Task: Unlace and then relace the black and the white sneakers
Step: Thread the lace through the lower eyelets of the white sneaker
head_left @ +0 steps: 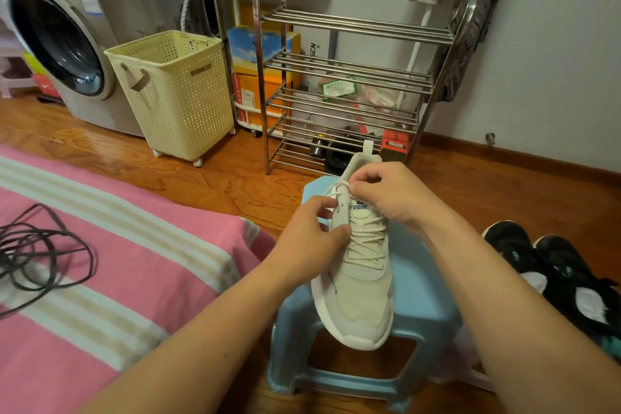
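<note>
A white sneaker (358, 289) lies on a light blue stool (423, 282), toe toward me, with its cream lace (366, 242) crossed through the eyelets. My left hand (314, 232) grips the sneaker's left side near the top eyelets, thumb against the lacing. Fingers of my right hand (389, 193) pinch the lace at the top of the tongue. A pair of black sneakers (554, 272) sits on the floor to the right. Loose black laces (40, 252) lie coiled on the pink striped bed cover at the left.
A pink striped bed (117, 262) fills the lower left. Behind the stool stands a steel shoe rack (353, 84) against the wall. A cream laundry basket (174, 91) and a washing machine (57, 40) stand at the back left on the wooden floor.
</note>
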{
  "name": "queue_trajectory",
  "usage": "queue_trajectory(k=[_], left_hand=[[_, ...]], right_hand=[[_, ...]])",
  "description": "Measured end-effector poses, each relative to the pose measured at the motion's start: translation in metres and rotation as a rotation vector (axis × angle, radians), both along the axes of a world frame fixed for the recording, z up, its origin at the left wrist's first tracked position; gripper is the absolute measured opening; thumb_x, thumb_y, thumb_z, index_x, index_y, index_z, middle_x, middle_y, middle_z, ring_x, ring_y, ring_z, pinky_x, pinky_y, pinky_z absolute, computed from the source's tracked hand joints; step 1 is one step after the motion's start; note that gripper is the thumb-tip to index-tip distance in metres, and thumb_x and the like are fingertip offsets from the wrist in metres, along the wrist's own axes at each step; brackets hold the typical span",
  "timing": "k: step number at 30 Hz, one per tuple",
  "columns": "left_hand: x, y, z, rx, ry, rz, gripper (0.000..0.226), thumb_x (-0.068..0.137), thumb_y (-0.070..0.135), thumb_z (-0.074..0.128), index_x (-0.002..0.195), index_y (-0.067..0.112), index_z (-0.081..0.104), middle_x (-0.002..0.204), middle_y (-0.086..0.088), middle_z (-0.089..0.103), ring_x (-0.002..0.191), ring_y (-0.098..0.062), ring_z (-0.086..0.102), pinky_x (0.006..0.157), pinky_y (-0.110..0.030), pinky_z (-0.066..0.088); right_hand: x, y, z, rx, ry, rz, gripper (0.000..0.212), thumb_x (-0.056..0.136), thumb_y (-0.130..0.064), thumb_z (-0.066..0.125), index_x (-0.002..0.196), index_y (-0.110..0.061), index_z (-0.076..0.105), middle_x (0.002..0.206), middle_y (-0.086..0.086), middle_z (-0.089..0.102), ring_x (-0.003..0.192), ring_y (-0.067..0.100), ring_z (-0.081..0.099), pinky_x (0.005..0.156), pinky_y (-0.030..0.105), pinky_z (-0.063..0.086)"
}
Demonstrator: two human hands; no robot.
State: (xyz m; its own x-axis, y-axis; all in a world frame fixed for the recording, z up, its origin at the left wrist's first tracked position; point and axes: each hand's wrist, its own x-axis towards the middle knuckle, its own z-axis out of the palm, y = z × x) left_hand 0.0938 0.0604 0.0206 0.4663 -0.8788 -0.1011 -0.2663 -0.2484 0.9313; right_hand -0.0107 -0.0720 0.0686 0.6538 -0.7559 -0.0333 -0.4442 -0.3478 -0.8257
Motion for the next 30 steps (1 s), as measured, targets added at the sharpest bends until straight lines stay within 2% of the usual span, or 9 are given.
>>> queue_trajectory(k=[3, 5, 8, 12, 15, 19, 23, 26, 30], left_hand=[[0.001, -0.002, 0.004, -0.059, 0.162, 0.070, 0.046, 0.095, 0.010, 0.063, 0.137, 0.028, 0.055, 0.111, 0.011, 0.060, 0.091, -0.004, 0.061, 0.078, -0.022, 0.051], [0.004, -0.004, 0.007, -0.127, 0.216, 0.146, 0.040, 0.095, 0.005, 0.059, 0.129, 0.025, 0.062, 0.106, 0.007, 0.063, 0.087, -0.007, 0.062, 0.073, -0.022, 0.050], [0.006, -0.007, 0.007, -0.122, 0.087, 0.117, 0.026, 0.095, 0.022, 0.068, 0.118, 0.028, 0.060, 0.106, 0.007, 0.065, 0.096, -0.013, 0.065, 0.080, -0.028, 0.054], [0.002, -0.012, 0.000, -0.052, -0.167, 0.152, 0.025, 0.085, 0.036, 0.075, 0.100, 0.027, 0.057, 0.096, 0.010, 0.064, 0.084, -0.015, 0.066, 0.077, -0.036, 0.056], [0.005, -0.012, 0.002, -0.080, -0.251, 0.237, 0.008, 0.084, 0.029, 0.069, 0.084, 0.025, 0.063, 0.080, 0.009, 0.068, 0.076, -0.011, 0.065, 0.075, -0.039, 0.056], [0.002, -0.010, 0.004, -0.068, -0.208, 0.251, 0.009, 0.084, 0.021, 0.067, 0.075, 0.021, 0.068, 0.070, 0.006, 0.068, 0.071, -0.014, 0.065, 0.072, -0.042, 0.058], [-0.001, -0.011, 0.003, -0.061, -0.168, 0.247, 0.010, 0.083, 0.019, 0.068, 0.073, 0.020, 0.069, 0.070, 0.004, 0.069, 0.072, -0.018, 0.067, 0.072, -0.046, 0.059], [-0.001, -0.010, 0.002, -0.064, -0.170, 0.242, 0.011, 0.085, 0.018, 0.066, 0.075, 0.023, 0.068, 0.072, 0.006, 0.069, 0.073, -0.017, 0.067, 0.073, -0.045, 0.059], [0.001, -0.009, 0.002, -0.121, -0.160, 0.229, 0.014, 0.088, 0.011, 0.065, 0.082, 0.024, 0.062, 0.079, 0.006, 0.066, 0.075, -0.018, 0.065, 0.073, -0.042, 0.057]], right_hand=[[0.001, 0.004, 0.000, -0.071, -0.072, -0.031, 0.015, 0.095, -0.018, 0.061, 0.086, -0.018, 0.073, 0.081, -0.006, 0.068, 0.070, 0.006, 0.057, 0.065, 0.025, 0.044], [0.000, 0.003, 0.000, -0.065, -0.057, -0.028, 0.014, 0.097, -0.021, 0.061, 0.090, -0.019, 0.072, 0.090, -0.004, 0.069, 0.078, 0.008, 0.061, 0.069, 0.026, 0.048], [-0.002, 0.001, -0.004, -0.046, -0.024, -0.034, 0.010, 0.098, -0.024, 0.060, 0.098, -0.024, 0.070, 0.100, -0.005, 0.069, 0.092, 0.012, 0.064, 0.074, 0.027, 0.049], [-0.002, 0.006, -0.004, -0.161, -0.134, -0.093, 0.013, 0.093, -0.021, 0.066, 0.087, -0.033, 0.064, 0.107, -0.007, 0.061, 0.103, 0.011, 0.056, 0.086, 0.026, 0.044], [-0.008, 0.025, -0.014, -0.413, 0.048, -0.104, 0.015, 0.091, -0.029, 0.070, 0.075, -0.032, 0.069, 0.121, -0.009, 0.050, 0.120, 0.012, 0.037, 0.096, 0.028, 0.035], [-0.007, 0.057, -0.036, -0.673, 0.262, -0.172, 0.023, 0.097, -0.030, 0.058, 0.106, -0.022, 0.077, 0.148, -0.002, 0.043, 0.137, 0.021, 0.027, 0.112, 0.041, 0.036], [0.007, 0.059, -0.039, -0.421, 0.314, -0.191, 0.030, 0.101, -0.031, 0.052, 0.125, -0.030, 0.068, 0.164, -0.006, 0.017, 0.150, 0.023, 0.004, 0.122, 0.045, 0.016], [0.005, 0.050, -0.029, -0.206, 0.144, -0.244, 0.011, 0.096, -0.029, 0.065, 0.097, -0.029, 0.076, 0.161, -0.008, 0.026, 0.149, 0.020, 0.010, 0.118, 0.039, 0.018], [-0.009, 0.058, -0.015, -0.103, -0.119, -0.181, 0.015, 0.091, -0.022, 0.069, 0.077, -0.027, 0.071, 0.150, -0.014, 0.042, 0.143, 0.011, 0.024, 0.108, 0.026, 0.019]])
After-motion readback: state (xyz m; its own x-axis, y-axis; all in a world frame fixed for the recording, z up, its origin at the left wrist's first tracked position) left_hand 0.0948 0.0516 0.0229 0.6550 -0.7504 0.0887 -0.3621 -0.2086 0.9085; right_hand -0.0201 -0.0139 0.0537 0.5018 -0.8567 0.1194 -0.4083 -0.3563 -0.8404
